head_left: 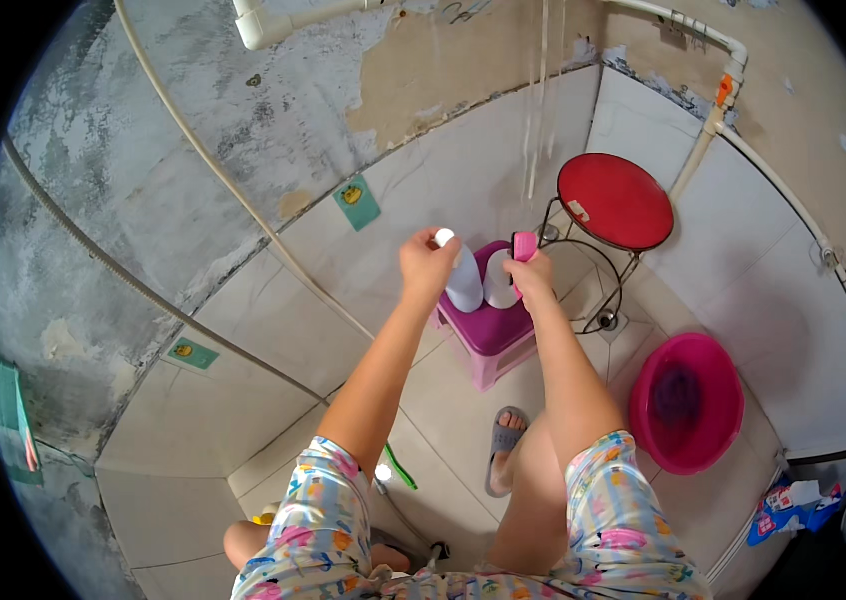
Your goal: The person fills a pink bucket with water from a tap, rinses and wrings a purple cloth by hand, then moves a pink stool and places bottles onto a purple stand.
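My left hand (427, 268) is closed, its fingertips around the white cap (444, 237) of a pale bluish-white bottle (465, 284). In my right hand (535, 274) is a pink block-like object (524, 246) with a black edge; its exact kind is not clear. A second white bottle (499, 280) stands right beside the first, close to my right fingers. Both bottles rest on a purple-topped plastic stool (491, 331) with pale pink legs.
A round red-seated stool (615, 200) with black wire legs stands behind on the right. The pink basin (687, 462) on the tiled floor holds something dark purple. A green-handled object (401, 467) lies near my legs. Hoses (163, 298) run down the left wall.
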`<state>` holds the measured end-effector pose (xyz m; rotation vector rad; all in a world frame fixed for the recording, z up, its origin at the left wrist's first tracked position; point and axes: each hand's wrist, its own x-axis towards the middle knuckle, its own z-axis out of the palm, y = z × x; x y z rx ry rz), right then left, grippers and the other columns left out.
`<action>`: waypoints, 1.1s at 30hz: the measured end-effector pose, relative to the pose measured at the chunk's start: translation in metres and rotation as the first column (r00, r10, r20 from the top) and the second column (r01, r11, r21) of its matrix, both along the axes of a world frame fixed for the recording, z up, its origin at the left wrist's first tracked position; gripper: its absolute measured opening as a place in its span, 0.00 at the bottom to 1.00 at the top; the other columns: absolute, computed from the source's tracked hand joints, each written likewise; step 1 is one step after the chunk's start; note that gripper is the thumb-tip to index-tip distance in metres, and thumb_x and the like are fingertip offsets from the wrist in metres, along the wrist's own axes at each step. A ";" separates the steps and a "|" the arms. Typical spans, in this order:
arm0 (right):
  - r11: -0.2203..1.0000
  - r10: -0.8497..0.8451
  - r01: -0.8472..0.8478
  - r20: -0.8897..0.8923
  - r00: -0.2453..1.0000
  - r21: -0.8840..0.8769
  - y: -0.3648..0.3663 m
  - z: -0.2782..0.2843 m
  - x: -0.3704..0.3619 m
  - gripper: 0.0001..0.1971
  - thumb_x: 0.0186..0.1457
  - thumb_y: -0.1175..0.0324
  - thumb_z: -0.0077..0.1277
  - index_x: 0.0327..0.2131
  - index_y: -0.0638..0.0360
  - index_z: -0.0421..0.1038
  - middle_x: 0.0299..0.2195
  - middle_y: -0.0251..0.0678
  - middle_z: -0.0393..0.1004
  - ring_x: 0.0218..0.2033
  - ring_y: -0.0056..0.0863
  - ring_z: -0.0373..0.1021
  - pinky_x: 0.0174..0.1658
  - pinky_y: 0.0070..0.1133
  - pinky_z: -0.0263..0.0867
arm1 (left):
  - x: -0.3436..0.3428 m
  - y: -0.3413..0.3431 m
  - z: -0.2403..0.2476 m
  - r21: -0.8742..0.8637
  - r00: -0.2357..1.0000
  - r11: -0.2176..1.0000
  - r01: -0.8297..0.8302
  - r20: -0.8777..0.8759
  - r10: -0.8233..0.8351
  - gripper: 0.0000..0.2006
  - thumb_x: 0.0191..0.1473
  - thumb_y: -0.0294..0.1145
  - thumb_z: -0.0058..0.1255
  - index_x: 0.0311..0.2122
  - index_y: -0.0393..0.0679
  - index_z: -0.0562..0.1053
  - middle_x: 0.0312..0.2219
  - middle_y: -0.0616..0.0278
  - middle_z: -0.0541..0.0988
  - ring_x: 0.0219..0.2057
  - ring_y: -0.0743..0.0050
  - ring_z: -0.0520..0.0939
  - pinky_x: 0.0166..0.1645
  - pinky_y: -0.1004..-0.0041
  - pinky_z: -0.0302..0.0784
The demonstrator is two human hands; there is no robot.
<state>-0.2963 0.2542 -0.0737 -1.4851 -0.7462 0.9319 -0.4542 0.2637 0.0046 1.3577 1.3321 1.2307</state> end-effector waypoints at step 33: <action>0.632 0.723 -0.773 0.317 0.613 0.053 -0.165 -0.050 -0.300 0.09 0.37 0.74 0.54 0.26 0.60 0.66 0.20 0.32 0.68 0.21 0.23 0.66 0.25 0.20 0.61 | -0.342 -0.287 -0.158 0.110 0.417 0.500 -0.859 -0.416 0.808 0.18 0.41 0.29 0.49 0.41 0.36 0.67 0.35 0.47 0.71 0.39 0.52 0.71 0.45 0.63 0.66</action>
